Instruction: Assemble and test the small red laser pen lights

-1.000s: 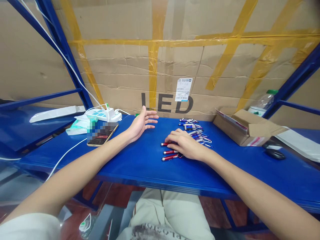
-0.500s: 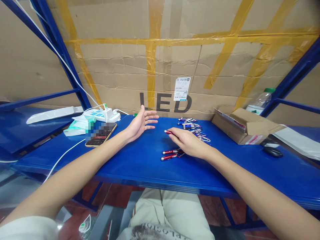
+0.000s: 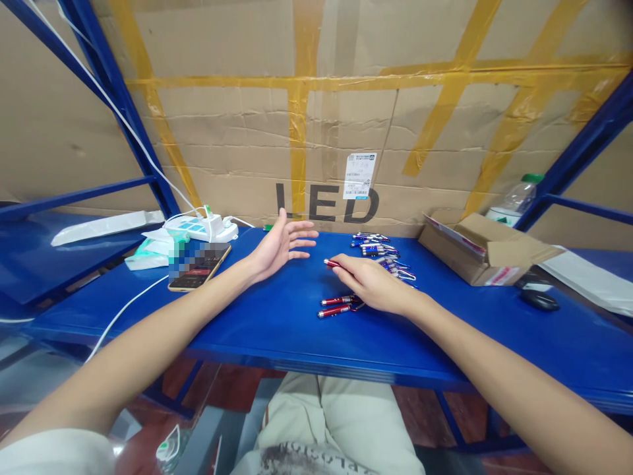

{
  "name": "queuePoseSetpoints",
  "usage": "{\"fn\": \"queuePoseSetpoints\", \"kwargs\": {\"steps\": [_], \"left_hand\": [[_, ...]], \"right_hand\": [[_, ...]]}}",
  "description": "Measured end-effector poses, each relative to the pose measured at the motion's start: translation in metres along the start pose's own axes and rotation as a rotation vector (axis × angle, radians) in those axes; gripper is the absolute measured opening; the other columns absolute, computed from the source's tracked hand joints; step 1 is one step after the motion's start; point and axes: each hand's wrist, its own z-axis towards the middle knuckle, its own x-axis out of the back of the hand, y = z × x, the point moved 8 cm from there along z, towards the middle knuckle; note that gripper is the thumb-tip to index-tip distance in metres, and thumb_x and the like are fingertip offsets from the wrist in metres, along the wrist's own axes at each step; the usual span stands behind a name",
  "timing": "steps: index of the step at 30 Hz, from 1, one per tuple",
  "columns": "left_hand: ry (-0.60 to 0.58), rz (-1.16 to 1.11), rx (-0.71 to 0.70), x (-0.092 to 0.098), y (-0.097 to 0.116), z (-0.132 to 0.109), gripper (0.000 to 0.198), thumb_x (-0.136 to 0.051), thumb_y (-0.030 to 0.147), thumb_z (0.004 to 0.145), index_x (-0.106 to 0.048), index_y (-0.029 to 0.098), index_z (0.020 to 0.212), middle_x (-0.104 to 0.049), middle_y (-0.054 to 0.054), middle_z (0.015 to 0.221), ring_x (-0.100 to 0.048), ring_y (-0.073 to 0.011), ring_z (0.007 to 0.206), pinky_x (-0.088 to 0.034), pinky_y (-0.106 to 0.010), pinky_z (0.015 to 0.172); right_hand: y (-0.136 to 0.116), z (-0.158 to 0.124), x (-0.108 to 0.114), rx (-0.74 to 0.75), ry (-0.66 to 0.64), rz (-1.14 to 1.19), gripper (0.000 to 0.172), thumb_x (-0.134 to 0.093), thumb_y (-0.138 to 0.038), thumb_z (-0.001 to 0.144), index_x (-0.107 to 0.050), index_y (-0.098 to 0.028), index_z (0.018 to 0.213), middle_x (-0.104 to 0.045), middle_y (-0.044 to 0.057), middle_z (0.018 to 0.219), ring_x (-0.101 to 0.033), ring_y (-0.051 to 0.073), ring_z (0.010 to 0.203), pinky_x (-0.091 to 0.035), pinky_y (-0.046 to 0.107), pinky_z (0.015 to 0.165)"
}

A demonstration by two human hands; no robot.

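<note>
My right hand [image 3: 363,280] is closed on a red penlight [image 3: 331,263]; only its front end sticks out past the fingers. Just below that hand, two more red penlights [image 3: 335,311] lie side by side on the blue table [image 3: 277,323], their clip ends partly under my wrist. Behind the hand lies a row of several blue and dark penlights [image 3: 380,251] with metal clips, some of them partly hidden. Off to the left, my left hand [image 3: 281,249] is raised a little above the table, fingers spread and palm turned inward, holding nothing.
To the left are a phone [image 3: 198,267], a tissue pack [image 3: 151,254] and a white power strip [image 3: 198,227] with cables. An open cardboard box [image 3: 487,254], a black mouse [image 3: 539,300] and a plastic bottle [image 3: 517,198] stand at the right. Taped cardboard [image 3: 237,145] walls off the back.
My left hand's fingers have shifted very slightly to the right. My right hand keeps the red penlight almost in the same spot.
</note>
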Motion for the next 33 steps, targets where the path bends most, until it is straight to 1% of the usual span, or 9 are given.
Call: {"fn": "queuePoseSetpoints", "kwargs": {"steps": [6,8,13,19,23,28,33], "left_hand": [[-0.001,-0.010,-0.002,0.0001,-0.0003,0.0005,0.080,-0.035,0.083,0.102,-0.070,0.019,0.134,-0.070,-0.019,0.144,-0.065,-0.0354,0.132,-0.059,-0.042,0.093],[-0.005,-0.011,0.002,-0.0006,-0.0001,0.0000,0.079,-0.035,0.083,0.103,-0.070,0.019,0.134,-0.069,-0.019,0.145,-0.065,-0.0354,0.132,-0.060,-0.041,0.093],[-0.005,-0.017,0.009,-0.0018,0.0010,-0.0013,0.079,-0.036,0.082,0.103,-0.070,0.018,0.133,-0.070,-0.019,0.144,-0.065,-0.0351,0.132,-0.060,-0.040,0.091],[0.001,-0.032,0.009,-0.0015,0.0002,0.0010,0.081,-0.037,0.084,0.101,-0.070,0.017,0.132,-0.070,-0.021,0.143,-0.067,-0.0353,0.129,-0.060,-0.040,0.089],[-0.003,-0.043,0.012,-0.0014,0.0002,0.0011,0.081,-0.036,0.084,0.102,-0.070,0.017,0.131,-0.071,-0.021,0.142,-0.068,-0.0347,0.127,-0.060,-0.039,0.088],[-0.058,-0.067,0.006,-0.0070,0.0039,-0.0025,0.083,-0.036,0.085,0.101,-0.069,0.017,0.136,-0.070,-0.021,0.143,-0.068,-0.0358,0.129,-0.061,-0.040,0.090],[-0.050,-0.064,0.003,-0.0079,0.0059,-0.0044,0.086,-0.037,0.086,0.099,-0.069,0.016,0.139,-0.070,-0.022,0.143,-0.068,-0.0370,0.129,-0.062,-0.042,0.092]], "right_hand": [[-0.0023,-0.0007,-0.0016,0.045,-0.013,-0.001,0.031,-0.038,-0.036,0.116,-0.065,-0.022,0.121,-0.077,0.012,0.117,-0.074,0.027,0.105,-0.056,0.040,0.093],[-0.0019,-0.0005,-0.0018,0.043,-0.012,0.010,0.031,-0.038,-0.037,0.117,-0.065,-0.023,0.122,-0.077,0.012,0.121,-0.074,0.028,0.109,-0.056,0.041,0.096],[-0.0005,-0.0011,-0.0032,0.038,-0.014,0.011,0.033,-0.038,-0.035,0.116,-0.063,-0.022,0.133,-0.075,0.014,0.135,-0.072,0.030,0.124,-0.056,0.047,0.106],[-0.0025,-0.0016,-0.0034,0.077,-0.023,0.007,0.034,-0.040,-0.035,0.116,-0.064,-0.023,0.136,-0.076,0.013,0.136,-0.072,0.030,0.126,-0.057,0.048,0.108],[-0.0015,-0.0005,-0.0011,0.051,0.000,0.030,0.034,-0.039,-0.036,0.116,-0.063,-0.022,0.136,-0.075,0.013,0.137,-0.072,0.030,0.127,-0.057,0.047,0.108],[-0.0009,-0.0003,0.0006,0.029,0.019,0.048,0.034,-0.041,-0.035,0.115,-0.063,-0.023,0.138,-0.074,0.013,0.139,-0.071,0.029,0.127,-0.057,0.048,0.109],[-0.0019,-0.0016,-0.0007,0.055,0.015,0.023,0.037,-0.040,-0.033,0.115,-0.063,-0.022,0.141,-0.073,0.014,0.143,-0.071,0.029,0.131,-0.057,0.051,0.112]]}}
